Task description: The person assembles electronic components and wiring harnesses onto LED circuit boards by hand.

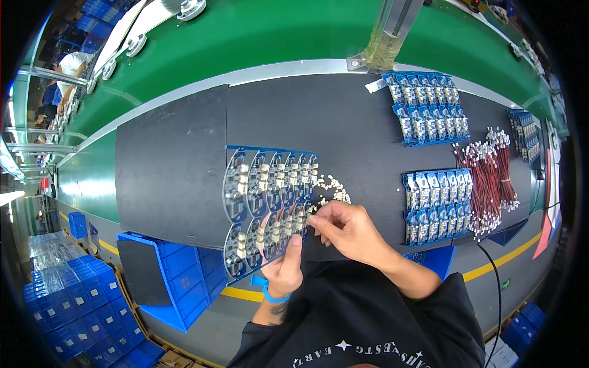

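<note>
A blue circuit board panel [270, 208] with rows of curved boards is tilted up over the black mat. My left hand [285, 270] grips its near edge, thumb on top and the other fingers underneath, seen partly through gaps between the boards. Small white connectors [280, 182] stand on the boards. At the panel's right side, my right hand [345, 228] is closed in a pinch, its fingertips against the board edge. Whatever lies between them is too small to make out. Just beyond that hand, loose white connectors [334, 189] lie scattered on the mat.
More populated panels [437, 205] lie on the right, with another stack [428, 110] behind. Bundles of red-brown wires [485, 178] with white plugs rest beside them. A metal post [389, 34] rises at the far edge by the green conveyor [276, 37]. Blue bins [184, 279] stand below.
</note>
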`<state>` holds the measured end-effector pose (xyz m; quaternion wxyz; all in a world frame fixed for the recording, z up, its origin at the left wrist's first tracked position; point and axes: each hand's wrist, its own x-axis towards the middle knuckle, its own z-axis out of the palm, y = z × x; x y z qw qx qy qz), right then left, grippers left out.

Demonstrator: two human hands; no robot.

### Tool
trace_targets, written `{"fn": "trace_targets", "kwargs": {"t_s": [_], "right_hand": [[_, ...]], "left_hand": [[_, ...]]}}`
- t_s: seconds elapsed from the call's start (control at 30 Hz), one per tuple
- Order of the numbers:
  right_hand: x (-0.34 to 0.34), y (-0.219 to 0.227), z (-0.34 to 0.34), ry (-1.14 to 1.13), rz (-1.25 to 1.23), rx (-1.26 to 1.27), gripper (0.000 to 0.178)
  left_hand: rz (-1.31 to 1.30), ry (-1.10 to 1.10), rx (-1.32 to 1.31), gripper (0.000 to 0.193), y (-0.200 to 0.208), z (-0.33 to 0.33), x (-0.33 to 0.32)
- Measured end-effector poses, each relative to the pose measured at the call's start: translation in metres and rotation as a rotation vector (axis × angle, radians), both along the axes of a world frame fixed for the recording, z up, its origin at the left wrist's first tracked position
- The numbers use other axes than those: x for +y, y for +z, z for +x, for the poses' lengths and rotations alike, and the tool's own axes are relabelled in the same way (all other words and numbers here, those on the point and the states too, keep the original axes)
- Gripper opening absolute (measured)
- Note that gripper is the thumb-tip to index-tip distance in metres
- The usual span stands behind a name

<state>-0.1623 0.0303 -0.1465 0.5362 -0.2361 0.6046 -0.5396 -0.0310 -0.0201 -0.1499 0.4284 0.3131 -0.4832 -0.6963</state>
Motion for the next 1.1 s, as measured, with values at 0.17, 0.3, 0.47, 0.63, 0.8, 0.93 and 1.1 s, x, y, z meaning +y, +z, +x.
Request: {"fn": "trace_targets", "kwargs": {"t_s": [0.17,0.3,0.47,0.63,0.8,0.93,1.1], "right_hand": [[-0.002,0.003,-0.002,0.046,-0.012,0.106,0.018],[-0.001,0.005,-0.004,0.077,0.005,0.211,0.017],[0.003,0.006,-0.011,-0.046,-0.045,0.431,0.013],[-0.007,0.008,0.001,-0.053,-0.117,0.146,0.014],[-0.012,0.003,0.001,0.022,-0.057,0.015,0.013],[-0.012,0.007,0.000,0.065,0.025,-0.170,0.016],[-0.007,0.000,-0.002,-0.086,0.022,0.115,0.018]], "left_hand": [[-0.136,0.002,-0.178,0.049,0.002,-0.003,0.000],[-0.414,-0.051,-0.546,0.043,0.003,0.003,0.004],[-0.248,0.166,-0.165,0.047,-0.001,-0.005,-0.002],[-0.243,0.130,-0.094,0.048,-0.010,-0.011,0.003],[-0.461,-0.084,-0.586,0.024,-0.012,0.007,0.003],[-0.517,-0.047,-0.598,0.040,-0.015,0.007,0.004],[-0.283,0.197,-0.351,0.031,-0.009,-0.008,-0.003]]}}
